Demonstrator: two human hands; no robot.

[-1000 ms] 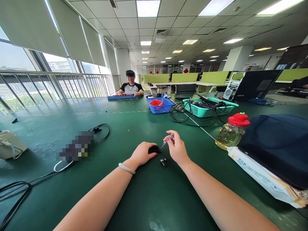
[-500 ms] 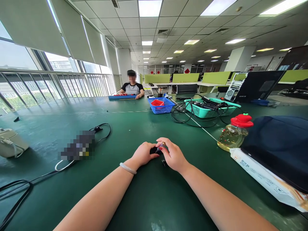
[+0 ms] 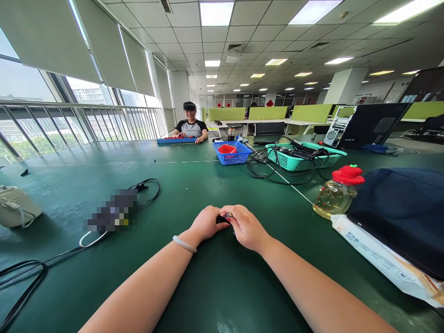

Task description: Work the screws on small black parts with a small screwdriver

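My left hand (image 3: pixel 206 223), with a pale bangle at the wrist, is closed over a small black object (image 3: pixel 221 219) that rests on the green table (image 3: pixel 215 286). My right hand (image 3: pixel 243 226) is closed round a small clear-handled screwdriver (image 3: pixel 228 215), whose tip points down at the black object. The two hands touch over it. Most of the black object and the screwdriver's shaft are hidden by my fingers.
A red-capped bottle of yellow liquid (image 3: pixel 336 191), a dark blue bag (image 3: pixel 402 208) and a white packet (image 3: pixel 381 263) lie to the right. A blue basket (image 3: pixel 231 153) and a teal basket of cables (image 3: pixel 305 156) stand farther back. Black cables (image 3: pixel 21 273) run left. A person (image 3: pixel 190 125) sits at the far end.
My right hand has come down and left with the screwdriver until it meets my left hand over the black object. The small metal piece beside it is now hidden under my right hand.
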